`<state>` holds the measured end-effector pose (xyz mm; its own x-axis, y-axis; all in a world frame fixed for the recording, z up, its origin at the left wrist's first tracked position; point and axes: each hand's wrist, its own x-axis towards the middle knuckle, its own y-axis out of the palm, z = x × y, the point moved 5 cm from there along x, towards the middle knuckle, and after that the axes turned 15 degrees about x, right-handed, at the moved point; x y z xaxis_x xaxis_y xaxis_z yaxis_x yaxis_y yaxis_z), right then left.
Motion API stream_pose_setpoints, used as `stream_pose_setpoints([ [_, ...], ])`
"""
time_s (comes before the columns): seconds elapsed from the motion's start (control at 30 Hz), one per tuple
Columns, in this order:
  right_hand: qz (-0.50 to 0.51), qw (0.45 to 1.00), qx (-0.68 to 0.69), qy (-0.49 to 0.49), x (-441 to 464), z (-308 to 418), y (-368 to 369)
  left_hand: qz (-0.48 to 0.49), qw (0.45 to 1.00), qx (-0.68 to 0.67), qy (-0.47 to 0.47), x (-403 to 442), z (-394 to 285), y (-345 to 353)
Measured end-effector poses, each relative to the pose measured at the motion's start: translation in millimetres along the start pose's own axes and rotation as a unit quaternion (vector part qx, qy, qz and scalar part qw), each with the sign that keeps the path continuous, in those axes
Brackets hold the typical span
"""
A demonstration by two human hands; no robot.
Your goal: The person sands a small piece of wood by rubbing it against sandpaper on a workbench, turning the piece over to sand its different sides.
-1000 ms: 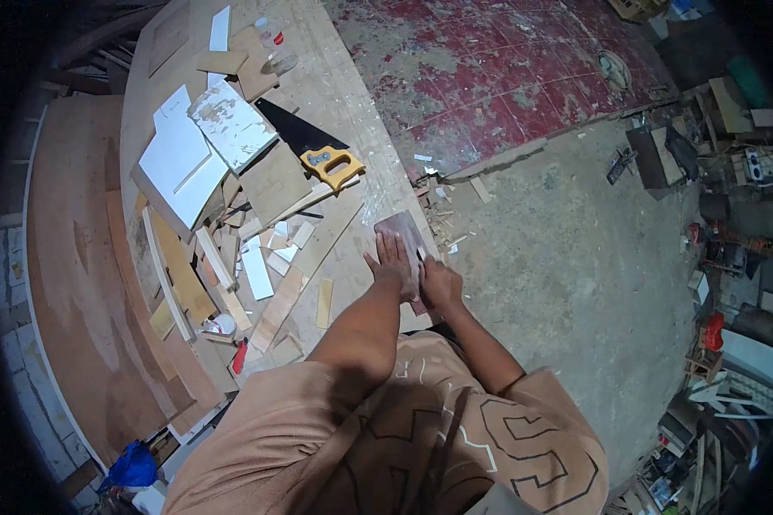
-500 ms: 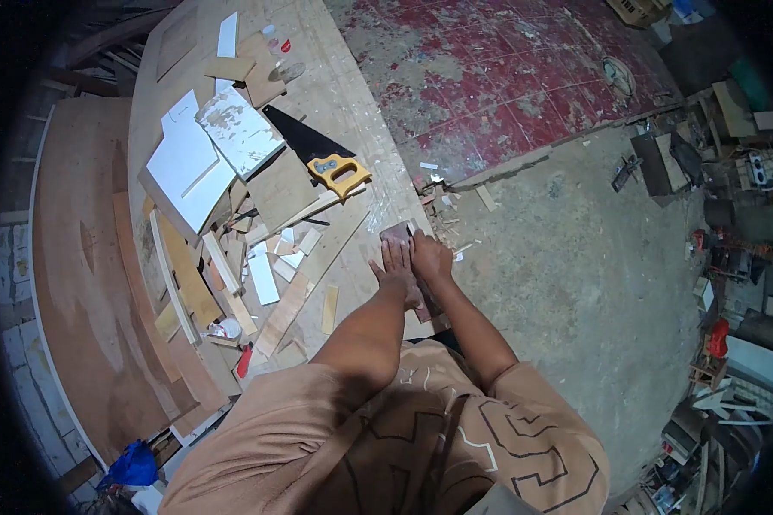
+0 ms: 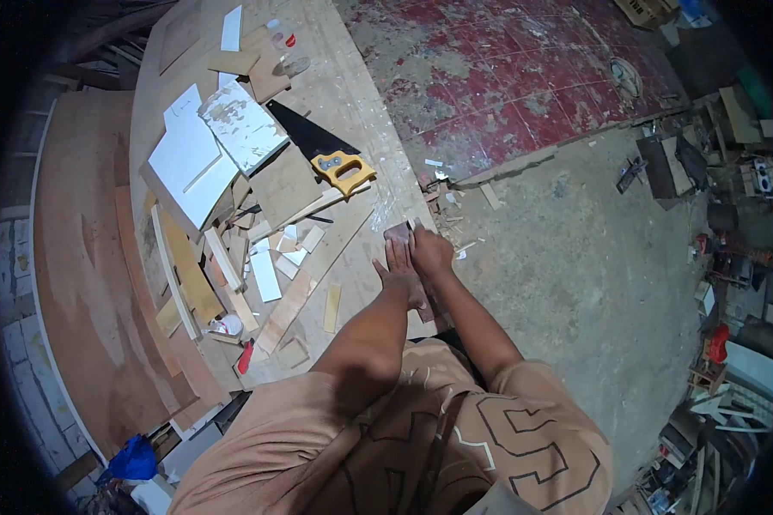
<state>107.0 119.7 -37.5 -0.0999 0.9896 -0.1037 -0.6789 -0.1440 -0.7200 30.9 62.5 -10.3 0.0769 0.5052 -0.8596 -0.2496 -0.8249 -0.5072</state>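
A narrow reddish-brown board (image 3: 426, 314) lies along the right edge of the wooden worktable (image 3: 361, 103). My left hand (image 3: 399, 273) rests flat on it with the fingers spread. Beside it, at the board's right edge near the far end, my right hand (image 3: 431, 251) is closed around something small and dark that I cannot make out. Beyond my hands lies a handsaw (image 3: 343, 172) with a yellow handle and a black blade. To the left are white offcuts (image 3: 264, 275) and a thin light wood strip (image 3: 331, 309).
White panels (image 3: 180, 159) and a paint-worn block (image 3: 243, 124) lie at the table's far left. A red-handled tool (image 3: 246, 357) is at the near left edge. Wood scraps (image 3: 489, 196) lie on the concrete floor to the right, below a raised red floor (image 3: 524, 86).
My right hand has slid away from my body along the board's edge, mostly in the first half second. My left hand stays on the board. The view has shifted slightly.
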Motion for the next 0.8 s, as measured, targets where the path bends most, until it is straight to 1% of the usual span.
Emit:
stream_pose_setpoints([
  [0.1, 0.002, 1.0, 0.001, -0.006, 13, 6, -1, -0.004, 1.0, 0.015, 0.002, 6, -1, 6],
  [0.13, -0.014, 1.0, -0.013, -0.014, 8, 5, -3, -0.006, 1.0, 0.016, 0.003, 9, -1, 10],
  [0.2, 0.018, 0.999, -0.031, -0.001, -22, -5, -8, -0.031, 0.999, 0.005, 0.016, 15, -1, 13],
  [0.33, 0.012, 0.996, -0.017, -0.082, -109, -36, -27, -0.023, 1.0, 0.002, -0.007, 12, 1, 8],
  [0.43, 0.026, 0.995, -0.048, -0.079, -119, -38, -34, -0.022, 1.0, -0.009, 0.002, 11, 2, 11],
  [0.47, 0.001, 0.996, -0.02, -0.089, -109, -35, -30, -0.023, 1.0, -0.007, 0.002, 11, 1, 11],
  [0.53, 0.024, 0.998, -0.036, -0.048, -64, -25, -18, -0.025, 1.0, -0.008, -0.003, 13, 2, 9],
  [0.57, 0.01, 0.998, -0.044, -0.037, -36, -19, -11, -0.02, 1.0, -0.005, 0.0, 12, 1, 9],
  [0.67, -0.057, 0.996, -0.023, -0.071, 26, 8, -5, -0.012, 1.0, 0.006, -0.003, 15, 1, 13],
  [0.73, -0.057, 0.996, -0.017, -0.073, 30, 10, -6, -0.009, 1.0, 0.013, -0.006, 17, 0, 14],
  [0.8, -0.054, 0.996, -0.022, -0.069, 20, 4, -8, -0.018, 1.0, -0.01, 0.005, 18, 0, 16],
])
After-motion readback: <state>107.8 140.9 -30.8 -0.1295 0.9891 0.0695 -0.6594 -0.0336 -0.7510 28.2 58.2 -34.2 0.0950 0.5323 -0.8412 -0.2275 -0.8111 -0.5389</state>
